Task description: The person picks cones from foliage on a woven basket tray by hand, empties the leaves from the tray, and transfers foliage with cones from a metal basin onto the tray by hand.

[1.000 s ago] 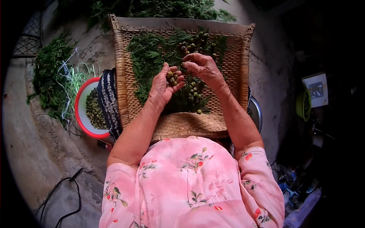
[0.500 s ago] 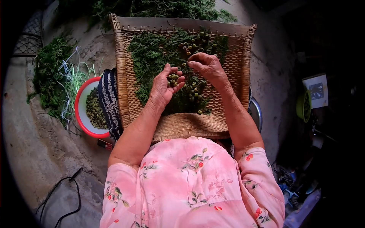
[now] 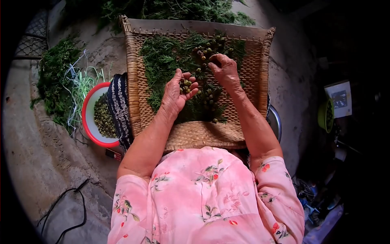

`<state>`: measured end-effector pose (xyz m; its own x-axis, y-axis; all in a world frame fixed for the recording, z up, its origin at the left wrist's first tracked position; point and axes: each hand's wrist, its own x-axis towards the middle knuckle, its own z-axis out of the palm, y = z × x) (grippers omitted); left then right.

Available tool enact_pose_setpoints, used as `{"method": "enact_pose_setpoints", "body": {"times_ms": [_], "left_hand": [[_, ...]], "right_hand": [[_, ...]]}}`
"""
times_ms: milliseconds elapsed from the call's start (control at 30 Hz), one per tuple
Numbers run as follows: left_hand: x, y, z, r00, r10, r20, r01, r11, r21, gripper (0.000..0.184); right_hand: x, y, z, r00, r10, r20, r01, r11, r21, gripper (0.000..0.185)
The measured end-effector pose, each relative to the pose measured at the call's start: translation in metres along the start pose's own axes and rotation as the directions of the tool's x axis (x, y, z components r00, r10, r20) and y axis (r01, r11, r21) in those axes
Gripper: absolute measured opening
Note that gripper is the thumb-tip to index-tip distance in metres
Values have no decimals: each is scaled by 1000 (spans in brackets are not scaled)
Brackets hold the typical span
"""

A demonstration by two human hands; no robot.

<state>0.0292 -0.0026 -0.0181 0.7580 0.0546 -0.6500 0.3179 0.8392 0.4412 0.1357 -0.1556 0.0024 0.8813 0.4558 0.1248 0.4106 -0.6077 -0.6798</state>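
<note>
My left hand point(image 3: 174, 94) is cupped palm up over the woven wicker tray point(image 3: 135, 87), its fingers curled round several small green-brown seed cones point(image 3: 185, 86). To its right, my right hand point(image 3: 226, 74) hovers just above the greenery, thumb and fingertips pinched together. Whatever the pinch holds, if anything, is too small to make out. Feathery green conifer sprigs point(image 3: 160, 55) cover the left and upper part of the tray. More round cones point(image 3: 209, 99) lie among sprigs below the right hand, and others near the top.
A red-rimmed white bowl point(image 3: 87, 129) of cones stands left of the tray, beside dark patterned cloth point(image 3: 118, 103). Cut branches point(image 3: 55, 77) and pale plastic string point(image 3: 83, 87) lie farther left. A metal basin point(image 3: 277, 124) and green bowl point(image 3: 326, 116) are at right.
My right hand has shifted slightly right and up, away from the left hand. The left hand keeps its cupped hold on the cones. The view has shifted slightly.
</note>
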Motion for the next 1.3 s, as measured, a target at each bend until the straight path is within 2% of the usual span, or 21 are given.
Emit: {"method": "enact_pose_setpoints", "body": {"times_ms": [33, 67, 133, 167, 200, 267, 300, 433, 500, 533, 600, 667, 733, 800, 833, 867, 1033, 1133, 1200, 1233, 1300], "left_hand": [[0, 0, 0, 1000, -2, 1, 2, 1000, -1, 43], [0, -1, 1, 1000, 1, 5, -1, 1000, 1, 44], [0, 0, 2, 1000, 4, 9, -4, 1000, 3, 44], [0, 0, 3, 1000, 3, 9, -3, 1000, 7, 44], [-1, 0, 3, 1000, 2, 9, -2, 1000, 11, 44], [0, 0, 2, 1000, 2, 5, -3, 1000, 14, 45], [0, 0, 2, 1000, 2, 1, -2, 1000, 14, 45], [0, 1, 2, 1000, 6, -10, -6, 1000, -5, 45], [0, 0, 0, 1000, 24, -6, -24, 999, -36, 45], [0, 0, -1, 1000, 23, -7, -23, 999, -36, 45], [-1, 0, 0, 1000, 29, -3, -29, 998, -47, 45], [-2, 1, 1, 1000, 27, 3, -27, 999, -46, 46], [-2, 1, 1, 1000, 29, 11, -28, 999, -44, 46], [-1, 0, 0, 999, 35, 27, -33, 997, -64, 47], [-1, 1, 0, 999, 34, 28, -33, 998, -62, 47], [-1, 1, 1, 999, 29, 19, -28, 998, -54, 47], [-2, 2, 0, 1000, 23, 19, -22, 998, -60, 47], [0, 1, -2, 1000, 21, 18, -20, 998, -62, 48], [0, 2, 0, 999, 21, 47, -18, 997, -76, 47], [-1, 3, 1, 998, 11, 57, -6, 996, -87, 47], [0, 2, -1, 997, 18, 73, -12, 996, -90, 47]], "right_hand": [[1, -5, -5, 991, 67, 114, -99, 949, 299, 24], [1, -11, -10, 991, 68, 114, -99, 949, 298, 24], [0, -25, -18, 917, 82, 389, -310, 761, 570, 20], [2, -18, -7, 968, 43, 247, -140, 911, 388, 19], [4, -8, 0, 968, 42, 246, -139, 911, 389, 19], [5, 5, 10, 977, -207, 59, 214, 964, -161, 22], [3, -4, 5, 988, -98, 118, 126, 958, -258, 22], [0, 1, 11, 988, -142, 60, 154, 940, -305, 18], [1, 4, 14, 987, -147, -65, 133, 974, -185, 17], [0, 0, 12, 987, -146, -65, 132, 974, -185, 17], [-3, -11, 2, 998, 62, 5, -62, 995, 77, 16], [-3, -13, 0, 997, 43, 60, -55, 977, 206, 19], [-4, -32, -8, 908, 98, 407, -365, 662, 654, 19], [-4, -27, 0, 918, 116, 380, -330, 756, 566, 21], [-3, -14, 10, 976, -29, 214, -37, 955, 295, 22], [-2, -3, 18, 968, -228, 105, 234, 970, -58, 23], [-6, -6, 20, 986, -141, 84, 153, 975, -162, 17], [0, -13, 10, 972, -222, -72, 223, 975, 2, 17], [0, -34, -12, 954, 80, 289, -215, 855, 473, 15], [-1, -40, -20, 916, 74, 393, -308, 758, 575, 16], [-2, -34, -22, 942, 79, 327, -252, 808, 533, 15]]}}
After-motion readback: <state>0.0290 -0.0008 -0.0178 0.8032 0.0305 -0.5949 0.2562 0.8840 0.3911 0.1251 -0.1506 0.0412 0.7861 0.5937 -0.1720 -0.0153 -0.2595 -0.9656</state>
